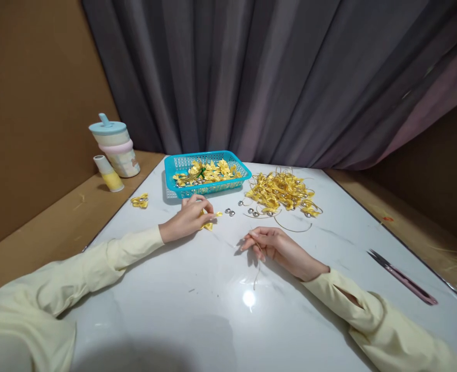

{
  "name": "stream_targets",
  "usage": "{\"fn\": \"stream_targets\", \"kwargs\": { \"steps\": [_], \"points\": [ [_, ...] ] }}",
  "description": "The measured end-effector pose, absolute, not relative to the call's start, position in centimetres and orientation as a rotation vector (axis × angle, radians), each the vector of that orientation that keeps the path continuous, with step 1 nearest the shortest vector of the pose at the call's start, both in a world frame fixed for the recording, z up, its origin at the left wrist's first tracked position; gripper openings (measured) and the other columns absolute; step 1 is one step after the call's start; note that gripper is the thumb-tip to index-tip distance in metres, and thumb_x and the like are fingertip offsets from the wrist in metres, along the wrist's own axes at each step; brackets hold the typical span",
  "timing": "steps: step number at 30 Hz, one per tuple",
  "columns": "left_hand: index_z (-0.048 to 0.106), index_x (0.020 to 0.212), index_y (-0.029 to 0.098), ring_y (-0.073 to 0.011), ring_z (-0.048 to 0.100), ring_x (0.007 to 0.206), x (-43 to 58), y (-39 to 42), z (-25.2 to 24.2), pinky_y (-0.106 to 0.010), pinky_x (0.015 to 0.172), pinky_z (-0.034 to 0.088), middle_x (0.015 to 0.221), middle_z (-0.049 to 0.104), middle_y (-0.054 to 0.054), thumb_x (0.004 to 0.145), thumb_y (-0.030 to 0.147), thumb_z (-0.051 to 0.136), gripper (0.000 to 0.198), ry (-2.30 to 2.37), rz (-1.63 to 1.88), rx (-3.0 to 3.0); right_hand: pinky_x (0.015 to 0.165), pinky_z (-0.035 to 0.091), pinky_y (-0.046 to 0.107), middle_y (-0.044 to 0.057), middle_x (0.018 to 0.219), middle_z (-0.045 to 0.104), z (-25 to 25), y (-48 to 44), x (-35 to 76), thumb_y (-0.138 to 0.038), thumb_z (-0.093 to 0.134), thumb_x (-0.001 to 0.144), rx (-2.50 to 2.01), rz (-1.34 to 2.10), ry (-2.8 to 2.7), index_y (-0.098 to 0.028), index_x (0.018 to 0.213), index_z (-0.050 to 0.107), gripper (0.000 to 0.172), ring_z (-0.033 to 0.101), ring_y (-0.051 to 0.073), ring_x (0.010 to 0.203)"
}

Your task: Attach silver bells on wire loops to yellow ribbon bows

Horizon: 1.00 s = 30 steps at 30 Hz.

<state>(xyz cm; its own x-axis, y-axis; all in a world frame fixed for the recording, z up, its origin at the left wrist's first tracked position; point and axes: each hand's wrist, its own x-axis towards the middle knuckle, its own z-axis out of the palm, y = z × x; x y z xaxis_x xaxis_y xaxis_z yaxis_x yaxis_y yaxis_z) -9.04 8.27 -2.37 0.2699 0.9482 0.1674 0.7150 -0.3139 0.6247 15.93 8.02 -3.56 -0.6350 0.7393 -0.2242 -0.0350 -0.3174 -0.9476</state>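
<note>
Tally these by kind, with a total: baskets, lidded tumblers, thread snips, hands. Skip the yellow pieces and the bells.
Turquoise basket: 1
Lidded tumbler: 1
Pink-handled thread snips: 1
Hands: 2 (left hand, right hand)
Total: 5

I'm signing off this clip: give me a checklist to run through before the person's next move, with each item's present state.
1. Thin cord held in the right hand: ok, pinched at the fingertips.
2. Left hand gripping the yellow ribbon: cannot tell; the fingers partly hide it.
3. Basket upright: ok, standing just beyond the left hand.
4. Silver beads all gathered in the basket: not ok, several lie loose on the table.
5. Scissors apart from both hands: ok, lying to the right.
6. Cup lidded and off the white tabletop: ok.
</note>
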Motion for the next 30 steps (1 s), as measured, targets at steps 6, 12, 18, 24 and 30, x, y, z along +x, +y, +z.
{"fn": "stream_targets", "kwargs": {
  "steps": [6,12,18,24,30],
  "points": [
    [0.054,0.092,0.017,-0.0145,0.057,0.072,-7.5,6.5,-0.5,-0.025,0.061,0.038,0.082,0.063,-0.004,0.078,0.038,0.060,0.027,1.155,0.838,1.293,0.051,0.044,0.018,0.011,0.090,0.068,-3.3,7.5,15.7,-0.034,0.061,0.083,-0.912,1.987,-1.407,-0.010,0.086,0.069,0.026,0.056,0.008,0.061],
    [0.062,0.090,0.014,-0.0127,0.054,0.077,-5.8,4.4,-0.8,-0.023,0.064,0.037,0.089,0.063,-0.004,0.073,0.031,0.064,0.024,1.189,0.883,1.055,0.080,0.049,0.030,0.016,0.122,0.057,-2.4,5.8,14.7,-0.034,0.058,0.085,-0.736,2.197,-1.351,-0.012,0.103,0.068,0.030,0.056,0.024,0.110],
    [0.060,0.090,0.014,-0.0155,0.058,0.075,-4.4,2.5,-1.6,-0.026,0.068,0.041,0.081,0.066,-0.004,0.071,0.032,0.067,0.027,1.122,0.914,0.957,0.091,0.044,0.039,0.015,0.115,0.062,-3.0,4.4,13.8,-0.031,0.060,0.084,-0.690,2.293,-1.218,-0.013,0.102,0.069,0.027,0.056,0.026,0.110],
    [0.064,0.087,0.014,-0.0146,0.057,0.076,-4.3,2.2,-1.6,-0.024,0.069,0.041,0.082,0.067,-0.004,0.071,0.033,0.067,0.026,1.159,0.900,0.990,0.086,0.047,0.037,0.015,0.105,0.066,-3.8,4.5,13.9,-0.031,0.063,0.082,-0.733,2.217,-1.213,-0.011,0.096,0.070,0.025,0.062,0.024,0.101],
    [0.065,0.085,0.014,-0.0160,0.057,0.078,-4.8,2.6,-1.0,-0.026,0.070,0.040,0.086,0.065,-0.005,0.076,0.032,0.059,0.021,1.198,0.853,1.175,0.073,0.051,0.031,0.012,0.089,0.070,-3.9,5.0,14.3,-0.034,0.065,0.079,-0.792,2.040,-1.362,-0.011,0.088,0.072,0.026,0.065,0.018,0.080]
  ]
}}
